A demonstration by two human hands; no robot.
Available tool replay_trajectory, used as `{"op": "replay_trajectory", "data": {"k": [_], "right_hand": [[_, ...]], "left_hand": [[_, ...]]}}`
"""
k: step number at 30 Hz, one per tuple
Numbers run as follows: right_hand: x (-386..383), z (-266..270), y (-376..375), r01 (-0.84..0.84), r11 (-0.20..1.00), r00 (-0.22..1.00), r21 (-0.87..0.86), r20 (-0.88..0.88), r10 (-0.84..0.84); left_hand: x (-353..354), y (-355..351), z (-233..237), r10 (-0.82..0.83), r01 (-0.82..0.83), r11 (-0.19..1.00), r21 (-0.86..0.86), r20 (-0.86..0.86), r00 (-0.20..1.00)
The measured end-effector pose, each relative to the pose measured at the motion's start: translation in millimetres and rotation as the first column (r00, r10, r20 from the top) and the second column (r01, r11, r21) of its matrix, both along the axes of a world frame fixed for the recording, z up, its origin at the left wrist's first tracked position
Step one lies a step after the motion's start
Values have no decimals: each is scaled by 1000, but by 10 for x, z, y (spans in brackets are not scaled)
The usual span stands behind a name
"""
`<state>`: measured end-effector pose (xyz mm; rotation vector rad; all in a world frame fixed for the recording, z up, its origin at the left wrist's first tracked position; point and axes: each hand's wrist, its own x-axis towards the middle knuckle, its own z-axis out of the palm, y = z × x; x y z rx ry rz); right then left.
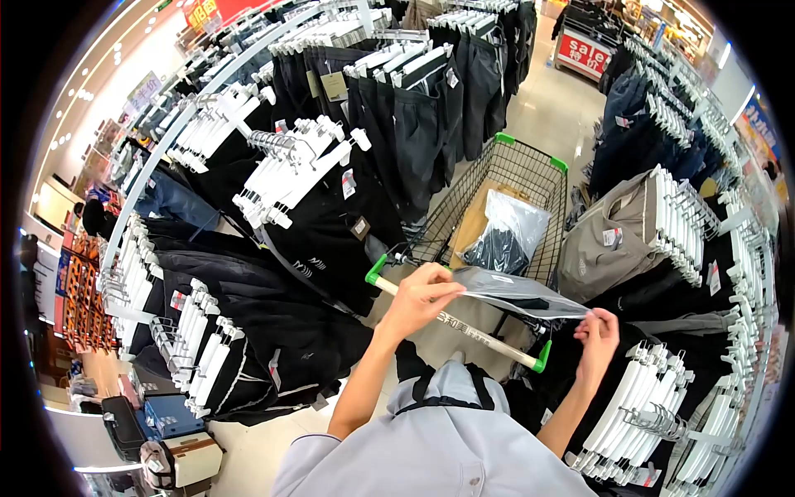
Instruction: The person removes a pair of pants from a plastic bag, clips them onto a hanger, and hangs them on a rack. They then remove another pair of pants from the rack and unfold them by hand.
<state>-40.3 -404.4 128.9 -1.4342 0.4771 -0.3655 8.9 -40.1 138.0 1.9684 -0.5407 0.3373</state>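
Note:
A clear plastic bag (526, 294) is stretched between my two hands above the cart's handle bar (464, 327). My left hand (426, 294) pinches the bag's left end between thumb and fingers. At its right end, the fingers of my right hand (596, 331) are closed on the plastic. Beyond the bag stands a wire shopping cart (546, 199) with green corners. Inside it, a clear-wrapped dark garment (505, 236) lies on brown cardboard (468, 224).
Racks of dark trousers (406, 124) on white hangers stand to the left and ahead. Grey-brown trousers (609, 240) and more hangers (638, 406) are close on the right. A red sale sign (584, 54) stands at the aisle's far end. Boxes (190, 455) sit at lower left.

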Motion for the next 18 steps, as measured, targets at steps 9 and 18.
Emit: {"op": "replay_trajectory", "data": {"k": [9,18], "right_hand": [[-25,844,858,-275,442,761,-854,87,643],[97,574,1186,-233,429,636,-873,197,746]], "left_hand": [[-182,-305,219,-116,90,979,183,139,983],[-386,-227,367,-54,16,988,157,245,968]]}}
